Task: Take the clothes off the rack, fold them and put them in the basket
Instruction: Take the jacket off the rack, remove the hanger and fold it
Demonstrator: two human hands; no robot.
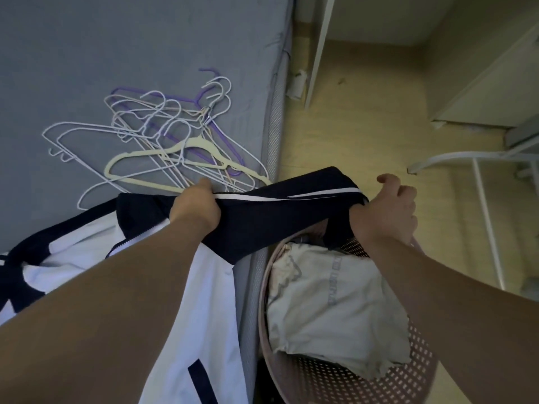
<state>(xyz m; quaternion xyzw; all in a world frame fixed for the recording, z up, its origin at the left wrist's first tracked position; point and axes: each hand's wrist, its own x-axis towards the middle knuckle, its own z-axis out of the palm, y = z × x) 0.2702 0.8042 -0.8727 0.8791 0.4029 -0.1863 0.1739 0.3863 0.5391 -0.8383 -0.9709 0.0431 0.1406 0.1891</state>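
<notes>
A folded navy garment with white stripes (pixel 271 217) is stretched between my two hands above the bed's edge and the basket. My left hand (pixel 198 207) grips its left end; my right hand (pixel 388 208) grips its right end over the basket's far rim. The pink perforated basket (pixel 420 354) stands on the floor beside the bed and holds a folded pale grey garment (pixel 332 310). A white and navy jacket (pixel 186 301) lies on the bed under my left forearm.
A heap of several empty hangers (pixel 163 144), white, cream and purple, lies on the grey mattress (pixel 116 48). White rack legs (pixel 478 182) stand on the wooden floor at the right. White furniture (pixel 490 88) is behind them.
</notes>
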